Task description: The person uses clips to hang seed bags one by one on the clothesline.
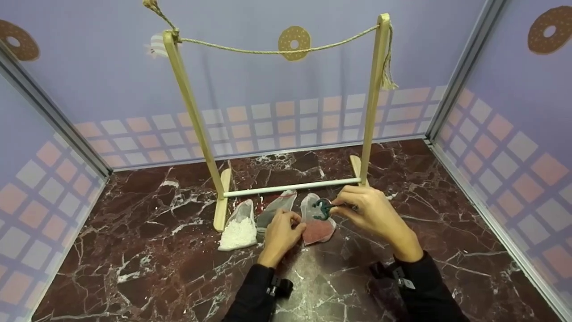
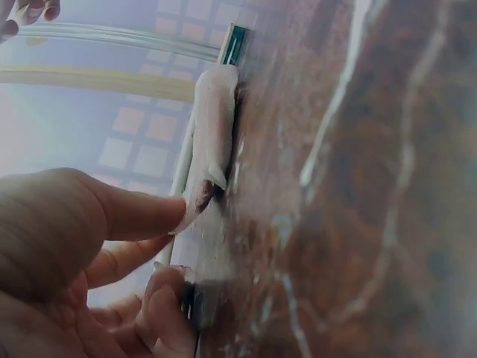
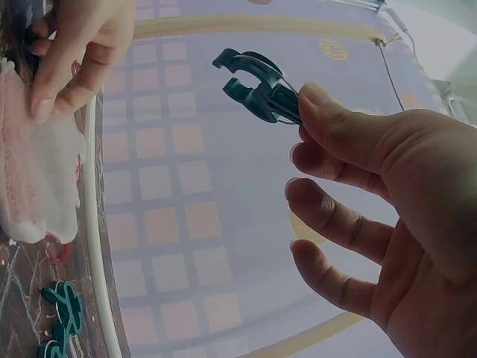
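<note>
The left hand (image 1: 280, 232) pinches the edge of the pink-filled bag (image 1: 317, 232) on the worktop (image 1: 147, 259), seemingly steadying it; above, the right hand (image 1: 371, 209) grips a green clip (image 1: 320, 210) by its tail, leaving its mouth clear.

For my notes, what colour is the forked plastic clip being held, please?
Dark green clip, clearest in right wrist view.

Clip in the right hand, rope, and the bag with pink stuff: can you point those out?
Clip (image 3: 280, 100): right wrist view, on the body just behind its prongs.
Rope (image 1: 268, 52): head view, on the sagging middle.
Bag (image 1: 318, 231): head view, on the pink-filled part.
</note>
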`<state>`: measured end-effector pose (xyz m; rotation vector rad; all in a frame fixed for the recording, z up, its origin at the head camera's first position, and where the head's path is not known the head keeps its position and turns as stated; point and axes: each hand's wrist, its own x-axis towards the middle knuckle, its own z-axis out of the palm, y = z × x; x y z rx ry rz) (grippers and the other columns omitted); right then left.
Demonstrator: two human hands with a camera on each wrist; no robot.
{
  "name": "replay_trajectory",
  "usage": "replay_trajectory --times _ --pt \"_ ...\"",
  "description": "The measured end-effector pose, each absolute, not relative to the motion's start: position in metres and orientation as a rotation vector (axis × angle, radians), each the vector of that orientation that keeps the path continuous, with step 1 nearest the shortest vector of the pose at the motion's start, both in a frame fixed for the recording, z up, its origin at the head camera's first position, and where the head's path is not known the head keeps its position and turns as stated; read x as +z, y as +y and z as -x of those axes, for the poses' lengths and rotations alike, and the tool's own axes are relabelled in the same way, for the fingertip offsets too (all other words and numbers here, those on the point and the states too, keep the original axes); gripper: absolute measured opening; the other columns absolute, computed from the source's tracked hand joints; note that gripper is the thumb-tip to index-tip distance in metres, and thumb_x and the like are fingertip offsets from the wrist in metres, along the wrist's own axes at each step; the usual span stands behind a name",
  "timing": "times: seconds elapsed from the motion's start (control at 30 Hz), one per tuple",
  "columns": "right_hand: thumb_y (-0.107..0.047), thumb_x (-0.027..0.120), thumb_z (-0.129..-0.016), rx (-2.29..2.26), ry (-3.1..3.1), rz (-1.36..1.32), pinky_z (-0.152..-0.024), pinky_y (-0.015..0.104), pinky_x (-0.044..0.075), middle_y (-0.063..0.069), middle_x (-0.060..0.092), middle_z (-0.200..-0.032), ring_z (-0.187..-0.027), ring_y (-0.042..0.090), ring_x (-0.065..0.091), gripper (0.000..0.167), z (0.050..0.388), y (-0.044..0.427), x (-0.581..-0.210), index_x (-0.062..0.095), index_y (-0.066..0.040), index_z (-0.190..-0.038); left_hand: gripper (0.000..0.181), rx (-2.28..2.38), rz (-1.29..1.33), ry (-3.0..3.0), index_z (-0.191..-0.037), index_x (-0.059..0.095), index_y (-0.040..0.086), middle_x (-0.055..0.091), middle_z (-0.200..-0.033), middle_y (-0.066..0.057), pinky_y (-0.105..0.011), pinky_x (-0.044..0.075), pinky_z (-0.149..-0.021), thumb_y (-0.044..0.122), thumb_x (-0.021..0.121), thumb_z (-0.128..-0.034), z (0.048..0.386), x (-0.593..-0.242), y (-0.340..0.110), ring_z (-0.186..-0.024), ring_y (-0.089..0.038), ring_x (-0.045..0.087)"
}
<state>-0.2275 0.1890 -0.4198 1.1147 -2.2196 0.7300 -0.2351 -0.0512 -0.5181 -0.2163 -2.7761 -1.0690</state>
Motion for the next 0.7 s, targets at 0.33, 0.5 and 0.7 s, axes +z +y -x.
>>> replay_trajectory --times 0.33,0.5,0.7 --pt "-0.019 0.083 -0.084 0.684 -2.208 -1.076 -0.069 0.03 0.056 -0.009 0.07 -0.086 -0.074 0.007 0.064 0.01 0.228 0.188 -0.419 0.075 -0.015 -0.087 0.016 -1.274 0.237 -2.708 -0.095 0.068 0.014 0.07 -0.076 0.008 -0.038 0.054 -0.068 0.017 0.072 -0.0797 0.238 -0.509 -0.051 -0.069 -0.012 0.065" --pt "-0.019 0.083 -0.085 0.678 -2.19 -1.09 -0.069 0.029 0.056 -0.008 0.071 -0.087 -0.074 0.008 0.064 0.01 0.227 0.188 -0.417 0.075 -0.015 -0.087 0.03 -1.321 0.276 -2.743 -0.109 0.072 0.004 0.074 -0.08 0.004 -0.041 0.056 -0.076 0.013 0.074 -0.0798 0.236 -0.507 -0.05 -0.074 -0.014 0.07" --pt "-0.016 0.083 -0.084 0.709 -2.171 -1.035 -0.067 0.03 0.056 -0.005 0.071 -0.089 -0.073 0.012 0.066 0.011 0.228 0.194 -0.416 0.074 -0.013 -0.088 0.019 -1.309 0.291 -2.715 -0.102 0.075 0.004 0.072 -0.077 0.003 -0.04 0.055 -0.072 0.018 0.074 -0.0893 0.23 -0.505 -0.04 -0.069 -0.014 0.067"
